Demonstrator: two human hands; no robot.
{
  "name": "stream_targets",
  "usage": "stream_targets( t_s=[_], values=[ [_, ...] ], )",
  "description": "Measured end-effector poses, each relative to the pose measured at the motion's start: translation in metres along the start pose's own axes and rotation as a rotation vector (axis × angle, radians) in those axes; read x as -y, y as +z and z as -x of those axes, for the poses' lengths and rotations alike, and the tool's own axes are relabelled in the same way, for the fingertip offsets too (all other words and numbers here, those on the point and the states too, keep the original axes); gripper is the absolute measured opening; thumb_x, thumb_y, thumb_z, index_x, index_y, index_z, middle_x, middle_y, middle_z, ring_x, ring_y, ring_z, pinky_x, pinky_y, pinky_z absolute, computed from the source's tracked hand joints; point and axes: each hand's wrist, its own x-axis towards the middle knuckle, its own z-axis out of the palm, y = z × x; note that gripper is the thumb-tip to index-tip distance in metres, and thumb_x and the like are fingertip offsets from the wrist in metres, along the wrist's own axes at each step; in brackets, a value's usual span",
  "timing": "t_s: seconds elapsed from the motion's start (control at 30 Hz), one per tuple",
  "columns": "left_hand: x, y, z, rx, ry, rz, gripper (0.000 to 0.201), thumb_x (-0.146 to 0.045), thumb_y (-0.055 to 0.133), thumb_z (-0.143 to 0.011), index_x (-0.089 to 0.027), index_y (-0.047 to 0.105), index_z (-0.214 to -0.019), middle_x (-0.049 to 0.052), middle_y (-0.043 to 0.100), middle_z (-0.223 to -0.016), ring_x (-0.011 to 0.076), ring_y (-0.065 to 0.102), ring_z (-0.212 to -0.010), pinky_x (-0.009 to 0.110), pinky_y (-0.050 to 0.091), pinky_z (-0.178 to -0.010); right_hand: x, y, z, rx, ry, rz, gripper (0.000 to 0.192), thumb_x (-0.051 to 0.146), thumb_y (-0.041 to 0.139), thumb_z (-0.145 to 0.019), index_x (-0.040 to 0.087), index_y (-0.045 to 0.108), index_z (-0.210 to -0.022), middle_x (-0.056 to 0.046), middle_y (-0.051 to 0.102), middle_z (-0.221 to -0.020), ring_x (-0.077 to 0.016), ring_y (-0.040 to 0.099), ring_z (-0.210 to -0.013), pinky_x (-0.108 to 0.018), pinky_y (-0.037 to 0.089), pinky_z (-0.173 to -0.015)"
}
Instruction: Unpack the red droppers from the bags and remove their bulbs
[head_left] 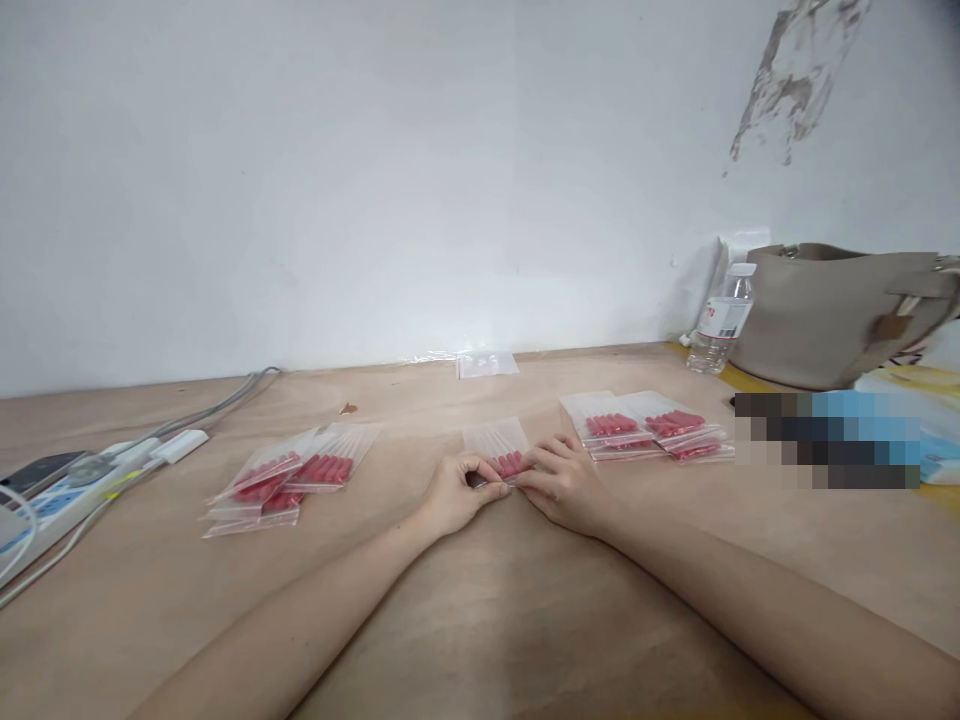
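Note:
A small clear zip bag [495,437] with several red-ended pieces lies in front of me, its near edge between my fingers. My left hand [459,492] pinches that near edge with thumb and forefinger. Close beside it, my right hand [564,483] is closed on the same edge, its fingers partly covering the bag's right side. Similar filled bags [277,478] overlap in a pile on the left. Another pile of filled bags [645,425] sits just beyond my right hand.
A flat clear bag [487,365] lies by the wall. Left are a power strip [90,490], cables and a dark phone [45,470]. Right stand a water bottle [721,320] and a grey handbag [817,310], with a blurred patch and blue-white packaging nearer me. Brown paper covers the table.

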Motion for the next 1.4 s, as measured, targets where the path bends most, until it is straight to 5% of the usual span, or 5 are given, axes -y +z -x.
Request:
stream_targets(
  t_s=[0.5,0.67,0.93,1.17,1.4],
  values=[
    [-0.004,0.001,-0.002,0.074,0.140,-0.293,0.018,-0.022,0.048,-0.082,-0.017,0.061,-0.071,0.006,0.058,-0.103,0.0181,0.051,-0.104,0.035,0.038,-0.094,0.004,0.007,-0.009,0.072,-0.011,0.061,0.016,0.012,0.046,-0.082,0.019,0.060,-0.081,-0.002,0.062,-0.085,-0.0144,0.048,-0.081,-0.032,0.029,-0.075],
    [-0.009,0.005,0.000,-0.017,0.113,-0.334,0.017,-0.018,0.043,-0.082,-0.017,0.053,-0.068,0.006,0.060,-0.091,0.0155,0.057,-0.086,0.029,0.046,-0.076,0.009,0.010,-0.013,0.103,0.011,0.010,0.012,0.016,0.048,-0.082,0.018,0.060,-0.079,-0.004,0.060,-0.085,-0.0148,0.049,-0.082,-0.031,0.031,-0.074],
    [0.000,-0.005,0.000,-0.189,0.019,-0.329,0.021,-0.033,0.043,-0.084,-0.018,0.058,-0.089,0.006,0.060,-0.105,0.0186,0.053,-0.103,0.032,0.039,-0.091,0.001,-0.008,-0.006,0.204,0.154,-0.415,0.014,0.012,0.046,-0.080,0.018,0.057,-0.075,-0.006,0.053,-0.106,-0.0116,0.054,-0.082,-0.026,0.042,-0.072],
    [0.003,-0.034,-0.002,0.183,0.157,-0.530,0.050,-0.040,0.048,-0.082,-0.021,0.040,-0.127,0.006,0.040,-0.133,0.0228,0.024,-0.129,0.041,0.022,-0.105,-0.015,-0.015,0.004,0.205,0.270,-0.572,0.009,0.017,0.052,-0.077,0.017,0.059,-0.071,-0.007,0.058,-0.098,-0.0156,0.056,-0.087,-0.029,0.044,-0.076],
    [0.000,-0.037,0.000,0.206,0.208,-0.562,0.041,-0.037,0.053,-0.079,-0.020,0.050,-0.115,0.008,0.057,-0.110,0.0218,0.050,-0.105,0.037,0.037,-0.094,-0.023,0.004,0.006,-0.008,0.409,-0.129,0.011,0.021,0.055,-0.073,0.019,0.067,-0.073,-0.006,0.055,-0.075,-0.0178,0.052,-0.073,-0.031,0.041,-0.065]
  ],
)
